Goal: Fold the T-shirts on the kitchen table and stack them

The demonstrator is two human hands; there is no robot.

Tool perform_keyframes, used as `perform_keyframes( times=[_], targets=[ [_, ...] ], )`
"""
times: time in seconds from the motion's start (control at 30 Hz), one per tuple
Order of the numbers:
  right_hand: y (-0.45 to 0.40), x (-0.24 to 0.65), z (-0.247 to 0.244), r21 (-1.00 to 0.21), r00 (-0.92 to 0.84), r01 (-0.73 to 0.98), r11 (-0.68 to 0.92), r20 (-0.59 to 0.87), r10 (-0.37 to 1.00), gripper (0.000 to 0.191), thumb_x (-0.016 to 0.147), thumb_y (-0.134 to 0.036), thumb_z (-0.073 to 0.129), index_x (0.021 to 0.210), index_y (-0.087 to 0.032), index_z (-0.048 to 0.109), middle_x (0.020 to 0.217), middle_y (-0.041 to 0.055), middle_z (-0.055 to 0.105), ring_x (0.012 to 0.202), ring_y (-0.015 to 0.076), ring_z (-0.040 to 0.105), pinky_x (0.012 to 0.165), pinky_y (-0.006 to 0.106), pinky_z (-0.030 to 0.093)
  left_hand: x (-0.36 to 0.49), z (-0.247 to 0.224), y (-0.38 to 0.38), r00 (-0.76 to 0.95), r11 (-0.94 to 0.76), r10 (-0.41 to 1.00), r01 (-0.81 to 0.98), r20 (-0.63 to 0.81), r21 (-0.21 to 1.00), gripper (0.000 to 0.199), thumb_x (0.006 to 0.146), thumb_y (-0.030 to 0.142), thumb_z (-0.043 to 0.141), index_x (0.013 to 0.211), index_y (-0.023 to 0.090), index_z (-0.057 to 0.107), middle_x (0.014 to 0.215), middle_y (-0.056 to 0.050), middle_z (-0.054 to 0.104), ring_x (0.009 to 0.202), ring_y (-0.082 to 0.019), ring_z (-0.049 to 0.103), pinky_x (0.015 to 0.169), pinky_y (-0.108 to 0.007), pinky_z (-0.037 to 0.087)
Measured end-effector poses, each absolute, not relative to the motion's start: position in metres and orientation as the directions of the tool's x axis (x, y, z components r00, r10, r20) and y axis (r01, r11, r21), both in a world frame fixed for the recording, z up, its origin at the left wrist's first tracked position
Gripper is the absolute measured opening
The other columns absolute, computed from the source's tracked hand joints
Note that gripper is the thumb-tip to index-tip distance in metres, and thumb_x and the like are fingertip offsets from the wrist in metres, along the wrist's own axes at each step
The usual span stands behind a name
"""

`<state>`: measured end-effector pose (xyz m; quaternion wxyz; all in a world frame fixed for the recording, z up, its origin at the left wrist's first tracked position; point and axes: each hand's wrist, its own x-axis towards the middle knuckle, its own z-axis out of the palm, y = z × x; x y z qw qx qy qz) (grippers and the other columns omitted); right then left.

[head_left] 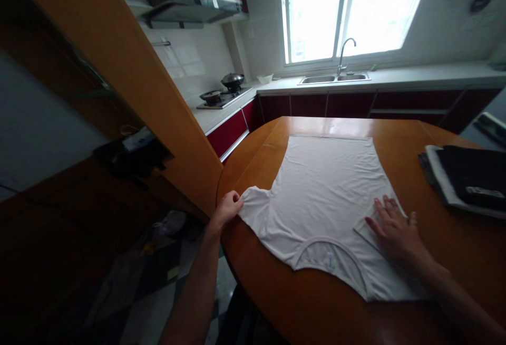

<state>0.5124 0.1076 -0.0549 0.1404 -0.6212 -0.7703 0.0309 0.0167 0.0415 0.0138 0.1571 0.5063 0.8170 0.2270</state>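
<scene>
T-shirt (324,187) is laid out flat on the bench (247,163), left hand (228,208) pinching its sleeve (253,205) between the fingers, right hand (397,231) resting on the fabric, fingers kinda wide. Past the bench there's a lidded pot (232,79) and white bowl (264,78), can't tell what's inside either.

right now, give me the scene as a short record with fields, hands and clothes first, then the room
left hand: pinches the end of one sleeve
right hand: rests on the shirt's other side, fingers spread
garment: white shirt, spread out, neckline toward the person, hem toward the window
surface: wooden table
other clothes: folded stack at the table's right, dark piece on top
background: counter with sink and faucet; stove bearing two pans
</scene>
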Motion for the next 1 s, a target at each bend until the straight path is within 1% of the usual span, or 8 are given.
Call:
perform_keyframes(
  times=[0.07, 0.2, 0.27, 0.37, 0.47, 0.57, 0.73, 1.0],
  targets=[
    [0.108, 0.509, -0.045, -0.294, -0.181, 0.921, 0.255, 0.256, 0.95, 0.069, 0.098, -0.053, 0.025, 0.148, -0.009, 0.043, 0.162, 0.0187, 0.028, 0.152, 0.0335, 0.018, 0.117, 0.07, 0.006, 0.024, 0.026, 0.043, -0.391, 0.293, 0.92, 0.722, 0.021, 0.627, 0.014, 0.075, 0.027, 0.06, 0.069, 0.02, 0.05, 0.066, 0.003, 0.052, 0.063, -0.014, 0.051, 0.057, -0.024, 0.037],
    [0.109, 0.481, -0.02, -0.588, -0.257, 0.703, 0.401, 0.316, 0.913, 0.06, 0.095, -0.051, 0.038, 0.137, -0.014, 0.057, 0.155, 0.0175, 0.043, 0.146, 0.0304, 0.034, 0.119, 0.053, 0.028, 0.054, 0.048, 0.051, -0.3, 0.102, 0.944, 0.658, 0.135, 0.746, 0.011, 0.073, 0.028, 0.06, 0.076, 0.02, 0.053, 0.073, 0.003, 0.055, 0.067, -0.014, 0.053, 0.061, -0.025, 0.042],
    [0.108, 0.451, -0.008, -0.763, -0.31, 0.523, 0.38, 0.245, 0.919, 0.054, 0.092, -0.052, 0.045, 0.13, -0.017, 0.063, 0.145, 0.0166, 0.054, 0.137, 0.0304, 0.047, 0.113, 0.049, 0.039, 0.077, 0.057, 0.058, -0.249, 0.043, 0.958, 0.622, 0.145, 0.782, 0.013, 0.074, 0.028, 0.062, 0.081, 0.019, 0.055, 0.08, 0.0, 0.059, 0.073, -0.015, 0.056, 0.065, -0.025, 0.045],
    [0.105, 0.399, 0.004, -0.962, -0.441, 0.245, 0.119, -0.002, 0.898, 0.052, 0.09, -0.05, 0.05, 0.126, -0.015, 0.064, 0.126, 0.0179, 0.067, 0.114, 0.0295, 0.065, 0.096, 0.045, 0.054, 0.108, 0.061, 0.074, -0.089, 0.006, 0.995, 0.514, 0.047, 0.858, 0.028, 0.077, 0.033, 0.069, 0.098, 0.016, 0.06, 0.096, -0.006, 0.064, 0.074, -0.014, 0.061, 0.062, -0.024, 0.048],
    [0.101, 0.355, 0.009, -0.973, -0.532, 0.107, -0.203, -0.229, 0.816, 0.051, 0.095, -0.045, 0.045, 0.137, -0.018, 0.055, 0.128, 0.0157, 0.065, 0.099, 0.0223, 0.071, 0.088, 0.038, 0.058, 0.12, 0.052, 0.096, 0.1, 0.035, 0.992, 0.407, -0.082, 0.913, 0.051, 0.081, 0.043, 0.071, 0.121, 0.015, 0.057, 0.105, -0.01, 0.065, 0.064, -0.012, 0.063, 0.052, -0.023, 0.047],
    [0.099, 0.334, 0.009, -0.931, -0.485, 0.073, -0.357, -0.346, 0.803, 0.046, 0.097, -0.042, 0.045, 0.135, -0.019, 0.057, 0.127, 0.0153, 0.064, 0.087, 0.0171, 0.072, 0.085, 0.034, 0.058, 0.111, 0.038, 0.117, 0.073, -0.036, 0.997, 0.465, 0.002, 0.884, 0.042, 0.086, 0.041, 0.066, 0.117, 0.013, 0.063, 0.101, -0.01, 0.068, 0.066, -0.013, 0.063, 0.055, -0.024, 0.048],
    [0.099, 0.331, 0.004, -0.918, -0.45, -0.004, -0.397, -0.353, 0.82, 0.026, 0.09, -0.032, 0.057, 0.103, -0.016, 0.071, 0.116, 0.0129, 0.069, 0.08, 0.0155, 0.069, 0.079, 0.03, 0.058, 0.091, 0.021, 0.109, 0.018, -0.183, 0.973, 0.668, 0.23, 0.721, 0.016, 0.086, 0.022, 0.062, 0.097, 0.015, 0.072, 0.095, -0.009, 0.071, 0.083, -0.017, 0.064, 0.075, -0.029, 0.051],
    [0.1, 0.318, 0.002, -0.942, -0.406, 0.151, -0.3, -0.336, 0.85, 0.019, 0.081, -0.025, 0.066, 0.081, -0.009, 0.076, 0.082, 0.0096, 0.075, 0.071, 0.0164, 0.067, 0.071, 0.028, 0.055, 0.079, 0.015, 0.046, 0.028, -0.261, 0.944, 0.675, 0.33, 0.69, 0.02, 0.094, 0.024, 0.053, 0.096, 0.02, 0.073, 0.104, -0.008, 0.069, 0.1, -0.02, 0.065, 0.091, -0.032, 0.05]
  ],
)
